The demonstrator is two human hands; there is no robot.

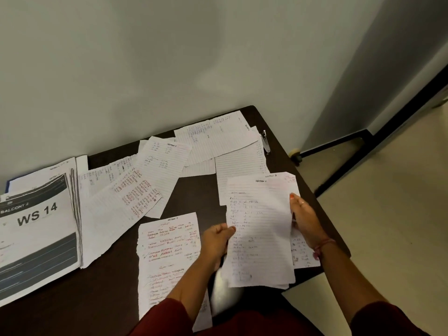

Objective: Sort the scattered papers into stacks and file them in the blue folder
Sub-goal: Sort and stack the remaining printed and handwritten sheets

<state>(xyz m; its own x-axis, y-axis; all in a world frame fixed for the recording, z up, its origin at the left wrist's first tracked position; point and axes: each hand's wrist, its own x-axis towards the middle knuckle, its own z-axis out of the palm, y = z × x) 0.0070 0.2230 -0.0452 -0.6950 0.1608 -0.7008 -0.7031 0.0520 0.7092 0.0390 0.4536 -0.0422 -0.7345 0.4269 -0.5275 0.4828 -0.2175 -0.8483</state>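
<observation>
Holding thin lined handwritten paper sheaf (pixel 260 229) by side edges; left grip (pixel 218 241) and right grip (pixel 304 219) both pinching it. Light, floppy, tear-prone: support both edges.

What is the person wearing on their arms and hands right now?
Dark red sleeves cover both upper forearms, leaving the wrists bare. The right hand has a thin ring on one finger, orange-painted nails, and a reddish thread band around the wrist. The left hand shows no jewellery from this view.
</observation>
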